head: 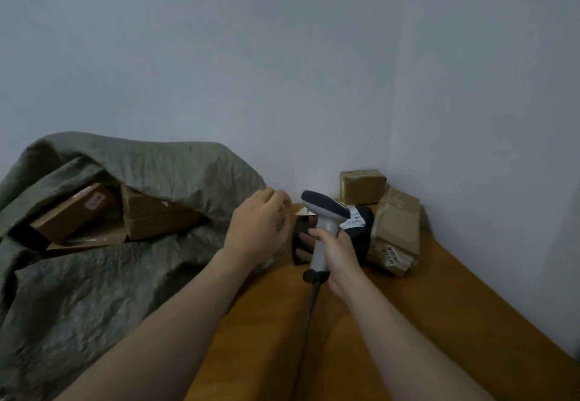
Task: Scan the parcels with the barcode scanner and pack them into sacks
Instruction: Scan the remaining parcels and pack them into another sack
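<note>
Barcode scanner (326, 209) stands upright in the right hand (340, 250), whose fingers wrap its grey handle, head aimed toward the far right corner of the tabletop (439, 322). Its dark cable (309, 322) trails toward the near edge. Just behind it lies a black parcel (362, 228) with a white label (353, 217), touching a taped brown parcel (397, 231); a small box (362, 185) sits in the corner. The left hand (259, 228) hovers by the sack's edge, fingers curled; I cannot tell whether it holds anything. The green sack (125, 275) covers the left side, two cardboard boxes (153, 215) inside its mouth.
</note>
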A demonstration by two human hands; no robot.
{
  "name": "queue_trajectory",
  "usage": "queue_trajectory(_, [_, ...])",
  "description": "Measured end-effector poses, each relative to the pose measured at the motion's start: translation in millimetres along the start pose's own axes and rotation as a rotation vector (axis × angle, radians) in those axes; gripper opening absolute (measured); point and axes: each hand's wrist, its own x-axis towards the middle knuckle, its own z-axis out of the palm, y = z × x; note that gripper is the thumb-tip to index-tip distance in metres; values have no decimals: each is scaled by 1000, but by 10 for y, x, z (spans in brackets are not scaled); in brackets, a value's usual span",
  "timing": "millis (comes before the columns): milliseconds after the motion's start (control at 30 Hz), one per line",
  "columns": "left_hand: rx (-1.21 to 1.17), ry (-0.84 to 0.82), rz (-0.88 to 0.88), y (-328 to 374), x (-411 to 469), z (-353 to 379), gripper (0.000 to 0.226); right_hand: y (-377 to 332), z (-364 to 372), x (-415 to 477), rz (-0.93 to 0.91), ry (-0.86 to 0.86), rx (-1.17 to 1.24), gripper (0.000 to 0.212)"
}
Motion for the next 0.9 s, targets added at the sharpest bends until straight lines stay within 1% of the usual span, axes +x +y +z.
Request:
queue_trajectory(67, [-50, -94, -1, 132, 140, 311, 22, 27, -266, 75, -26, 29, 63, 25])
queue_trajectory(133, [-47, -235, -41, 205, 294, 661, 30, 77, -496, 168, -45, 58, 72, 27])
queue_trajectory(233, [44, -487, -78, 193, 516, 1193, 40, 172, -762, 300, -64, 74, 31, 30])
queue_trajectory(300, [110, -631, -99, 101, 621, 1532, 47, 265, -894, 373, -59, 83, -11, 26])
queue_trajectory(400, [148, -776, -136, -65, 727, 1994, 56, 354, -1009, 478, -49, 56, -17, 24])
queue_trajectory(467, [166, -839, -147, -135, 776, 2217, 61, 390, -1029, 550, -42, 21, -17, 26])
queue_trajectory(600, [175, -887, -145, -183, 839, 2446, 74, 452, -1019, 595, -33, -12, -18, 24])
queue_trajectory(667, [169, -857, -125, -166, 860, 2475, 75, 472, -1047, 598, -33, -10, -2, 24])
queue_trajectory(767, [174, -770, -24, -132, 862, 2414, 62, 475, -1082, 606, -13, -6, 25, 24])
queue_trajectory(833, [139, -701, 42, -108, 857, 2296, 51, 462, -1085, 604, -13, -21, 37, 29])
queue_trajectory(900, [63, -584, 86, -69, 847, 2124, 42, 429, -1080, 575, -24, -32, 43, 33])
